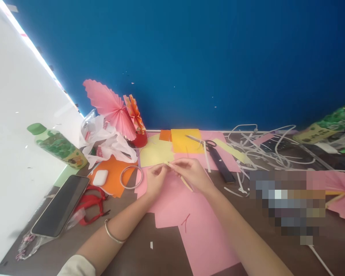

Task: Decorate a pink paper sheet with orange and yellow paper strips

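Observation:
Both my hands meet over a pink paper sheet (189,226) on the brown table. My left hand (154,180) pinches the upper end of a thin wooden stick (186,184). My right hand (191,173) grips the same stick further along, and its lower end pokes out below my fingers. A silver bangle (112,234) sits on my left wrist. Yellow paper (156,153) and orange-yellow paper (185,141) lie just beyond my hands.
Scissors (209,143) and a dark ruler (222,165) lie behind my right hand. A tape ring (131,177), white earbud case (100,177), phone (61,205), green bottle (57,145), pink paper fan (110,105) and tangled white strips (264,149) surround the work area.

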The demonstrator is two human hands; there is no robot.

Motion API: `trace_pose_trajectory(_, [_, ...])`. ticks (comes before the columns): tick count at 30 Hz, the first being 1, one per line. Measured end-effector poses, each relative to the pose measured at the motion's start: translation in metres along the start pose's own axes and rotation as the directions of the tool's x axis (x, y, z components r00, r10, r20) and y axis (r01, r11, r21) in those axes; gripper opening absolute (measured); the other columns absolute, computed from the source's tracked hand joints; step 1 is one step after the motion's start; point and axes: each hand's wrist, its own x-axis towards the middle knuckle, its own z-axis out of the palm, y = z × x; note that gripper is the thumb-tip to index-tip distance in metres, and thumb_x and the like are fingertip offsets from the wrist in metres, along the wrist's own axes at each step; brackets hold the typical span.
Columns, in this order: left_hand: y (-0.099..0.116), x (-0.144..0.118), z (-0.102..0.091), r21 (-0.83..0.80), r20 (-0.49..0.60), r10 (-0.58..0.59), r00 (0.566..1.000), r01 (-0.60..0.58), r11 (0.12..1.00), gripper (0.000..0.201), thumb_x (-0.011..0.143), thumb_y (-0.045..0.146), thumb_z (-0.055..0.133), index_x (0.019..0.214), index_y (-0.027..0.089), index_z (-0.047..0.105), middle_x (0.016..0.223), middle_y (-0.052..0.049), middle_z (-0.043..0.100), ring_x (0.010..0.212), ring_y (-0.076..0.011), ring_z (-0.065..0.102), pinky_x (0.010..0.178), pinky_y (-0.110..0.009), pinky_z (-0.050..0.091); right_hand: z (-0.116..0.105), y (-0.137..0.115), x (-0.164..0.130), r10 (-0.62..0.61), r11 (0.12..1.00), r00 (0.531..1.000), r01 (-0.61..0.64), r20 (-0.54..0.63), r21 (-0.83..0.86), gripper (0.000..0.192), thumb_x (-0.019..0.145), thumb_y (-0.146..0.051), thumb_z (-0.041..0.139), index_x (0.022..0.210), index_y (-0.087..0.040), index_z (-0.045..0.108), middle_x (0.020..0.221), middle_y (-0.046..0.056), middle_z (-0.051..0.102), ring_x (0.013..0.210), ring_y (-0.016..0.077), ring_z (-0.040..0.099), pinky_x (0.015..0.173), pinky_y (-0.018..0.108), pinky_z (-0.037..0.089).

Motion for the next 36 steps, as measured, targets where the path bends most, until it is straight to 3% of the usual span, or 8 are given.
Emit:
trace_pose_trajectory(6, [0.008,-0.002,0.001,0.091,0.081,0.026,0.996,-0.034,0.995,0.032,0.083,0.039,0.05,0.073,0.016,0.071,0.073,-0.004,0.068,0.069,-0.0166,0.061,0.07,-0.028,0.049,0.004,0.012,0.007,0.006,0.996,1.0,-0.005,-0.012,0.084,0.033,0.067,-0.042,0.069,0.088,-0.016,0.064,0.076,0.005,0.066,0.066,0.0139,0.058,0.062,0.03,0.048])
trace_pose_trajectory(11, [0.007,-0.003,0.001,0.105,0.093,0.024,0.995,-0.034,0.994,0.031,0.082,0.039,0.052,0.075,0.016,0.071,0.074,-0.004,0.068,0.068,-0.0168,0.061,0.069,-0.028,0.049,0.0,0.016,0.009,-0.004,0.998,1.0,0.003,0.022,0.07,0.03,0.068,-0.042,0.069,0.083,-0.016,0.062,0.077,0.005,0.065,0.068,0.0144,0.06,0.063,0.029,0.049])
trace_pose_trajectory(36, [0.003,-0.003,-0.001,0.16,0.071,-0.005,0.997,-0.006,0.987,0.038,0.082,0.043,0.05,0.067,0.014,0.069,0.068,-0.005,0.066,0.066,-0.0172,0.06,0.066,-0.028,0.049,0.002,0.015,0.006,0.028,0.997,1.0,-0.029,0.012,0.068,0.033,0.067,-0.047,0.067,0.076,-0.016,0.061,0.071,0.003,0.061,0.064,0.0135,0.055,0.062,0.029,0.045])
